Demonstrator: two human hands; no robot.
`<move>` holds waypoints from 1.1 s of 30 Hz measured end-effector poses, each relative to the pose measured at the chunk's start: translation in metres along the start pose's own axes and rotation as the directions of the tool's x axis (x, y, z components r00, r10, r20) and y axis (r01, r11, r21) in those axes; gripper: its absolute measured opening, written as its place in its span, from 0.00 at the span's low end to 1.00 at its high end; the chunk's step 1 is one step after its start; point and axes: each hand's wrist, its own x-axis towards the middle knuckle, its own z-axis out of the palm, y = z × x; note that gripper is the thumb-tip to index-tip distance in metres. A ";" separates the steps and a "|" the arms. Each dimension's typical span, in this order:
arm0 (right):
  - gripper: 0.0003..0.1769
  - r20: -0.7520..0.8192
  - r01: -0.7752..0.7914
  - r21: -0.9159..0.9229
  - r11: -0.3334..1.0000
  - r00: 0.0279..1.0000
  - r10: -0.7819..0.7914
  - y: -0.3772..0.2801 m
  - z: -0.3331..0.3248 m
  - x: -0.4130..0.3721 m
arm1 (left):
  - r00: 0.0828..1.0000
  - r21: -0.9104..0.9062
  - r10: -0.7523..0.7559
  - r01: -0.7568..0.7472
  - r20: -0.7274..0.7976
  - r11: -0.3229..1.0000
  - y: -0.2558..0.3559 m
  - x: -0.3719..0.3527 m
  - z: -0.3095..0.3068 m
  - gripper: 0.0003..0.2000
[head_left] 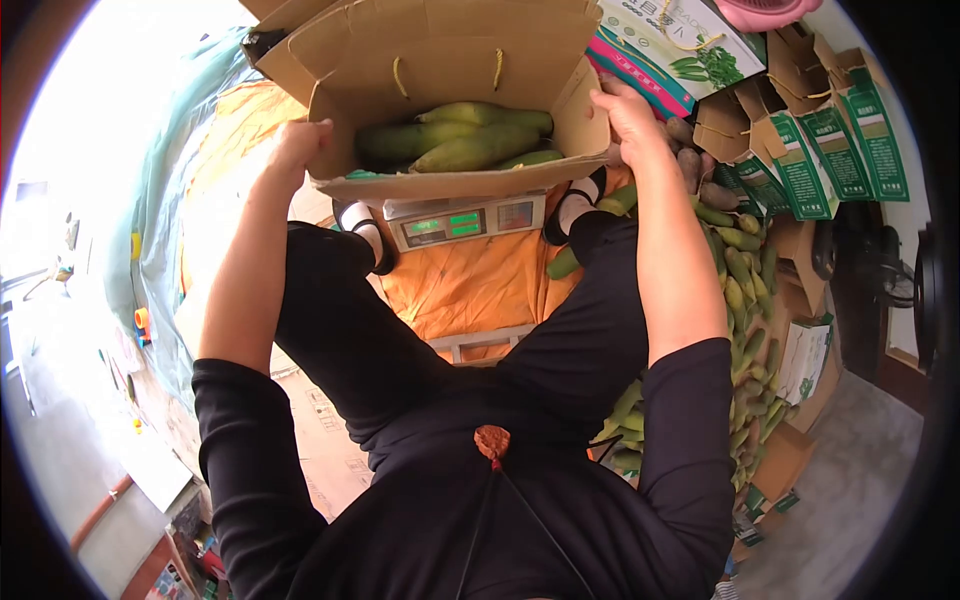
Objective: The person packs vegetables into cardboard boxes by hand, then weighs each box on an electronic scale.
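An open cardboard box (pixel 440 186) rests on a digital scale (pixel 465 224) with lit green digits. Inside lie several long green vegetables (pixel 480 146) that look like green radishes. My left hand (pixel 298 146) has its fingers curled at the box's left edge. On the opposite side, my right hand (pixel 630 118) grips the right wall, thumb over the rim and the other fingers hidden outside. The box's tall back flap stands up, with yellow cord handles (pixel 498 70) through it.
Green radishes (pixel 745 290) are heaped to my right, beside reddish-brown roots (pixel 690 165). Green-and-brown cartons (pixel 825 150) stand behind them, near a printed white box (pixel 685 45) and a pink basket (pixel 765 12). Orange sheeting (pixel 450 290) covers the floor between my feet.
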 end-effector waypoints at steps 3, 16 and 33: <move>0.15 0.029 0.031 0.155 0.988 0.999 -0.035 -0.026 0.005 -0.010 | 0.995 -0.170 0.072 -0.084 -0.073 0.982 0.008 -0.003 -0.010 0.13; 0.36 0.294 0.190 0.075 0.979 0.934 -0.204 -0.119 0.132 -0.035 | 0.954 -0.531 0.080 -0.230 -0.290 0.816 -0.049 -0.080 -0.140 0.16; 0.45 0.802 0.139 -0.466 0.874 0.482 0.351 0.048 0.401 -0.239 | 0.536 -0.710 -0.588 -0.031 -0.606 0.703 -0.393 -0.376 -0.169 0.07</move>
